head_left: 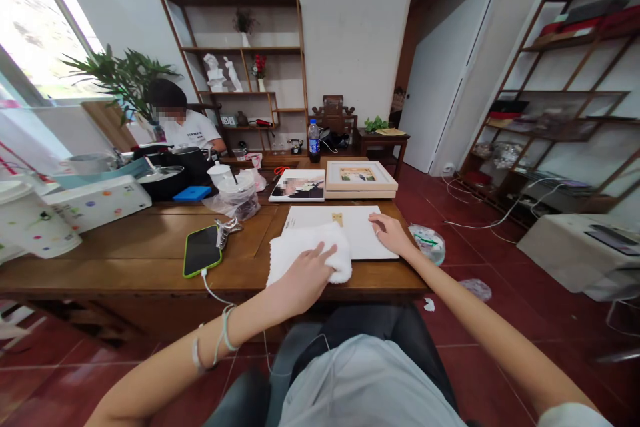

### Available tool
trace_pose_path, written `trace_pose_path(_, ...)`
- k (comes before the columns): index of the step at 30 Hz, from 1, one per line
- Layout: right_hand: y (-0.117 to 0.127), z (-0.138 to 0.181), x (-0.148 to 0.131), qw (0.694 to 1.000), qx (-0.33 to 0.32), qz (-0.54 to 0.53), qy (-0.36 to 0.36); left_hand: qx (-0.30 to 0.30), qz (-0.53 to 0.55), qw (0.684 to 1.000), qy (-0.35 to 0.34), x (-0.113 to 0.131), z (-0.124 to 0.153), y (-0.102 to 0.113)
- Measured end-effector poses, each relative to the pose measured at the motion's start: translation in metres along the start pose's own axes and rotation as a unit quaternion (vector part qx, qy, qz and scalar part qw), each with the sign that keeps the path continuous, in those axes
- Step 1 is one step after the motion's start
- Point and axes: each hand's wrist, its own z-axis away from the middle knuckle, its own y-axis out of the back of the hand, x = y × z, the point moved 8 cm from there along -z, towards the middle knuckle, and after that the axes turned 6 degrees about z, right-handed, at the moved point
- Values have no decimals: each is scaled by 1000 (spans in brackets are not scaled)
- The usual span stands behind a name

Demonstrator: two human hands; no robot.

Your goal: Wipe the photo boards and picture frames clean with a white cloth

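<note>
My left hand [304,277] rests on a white cloth [300,248] at the near edge of the wooden table [145,247], fingers pressed onto the cloth and partly curled round it. The cloth lies over the near left part of a white flat board [350,223]. My right hand [389,233] lies flat on the board's right side, fingers stretched toward its far edge. A small tan piece [338,218] sits on the board near its far edge.
A phone in a green case [201,249] with a cable lies left of the cloth. Framed pictures [360,179] and a photo print [299,186] lie beyond the board. A bottle [313,141], cups, bags and boxes crowd the far left. Another person [183,123] sits across.
</note>
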Motion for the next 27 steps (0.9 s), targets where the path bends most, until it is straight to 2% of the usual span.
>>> trace_pose_path(4,1,0,-1,1000,1,1,-1,-2,13,999,49,-26,-29,-6)
trace_pose_path(9,2,0,-2,1000,-7,3,1,47,28,993,109,-80,-71,-16)
trace_pose_path(12,2,0,-2,1000,-9,5,1,86,32,985,143,-104,-82,-21)
trace_pose_path(14,2,-1,-3,1000,-12,6,2,97,27,983,151,-109,-84,-21)
trace_pose_path(19,2,-1,-3,1000,-13,12,-2,57,12,992,114,-87,-70,-14)
trace_pose_path(23,1,-1,-3,1000,-13,12,-7,1,18,998,64,-55,-33,-7)
trace_pose_path(27,1,-1,-3,1000,-15,15,-8,-7,43,999,22,-29,7,-2)
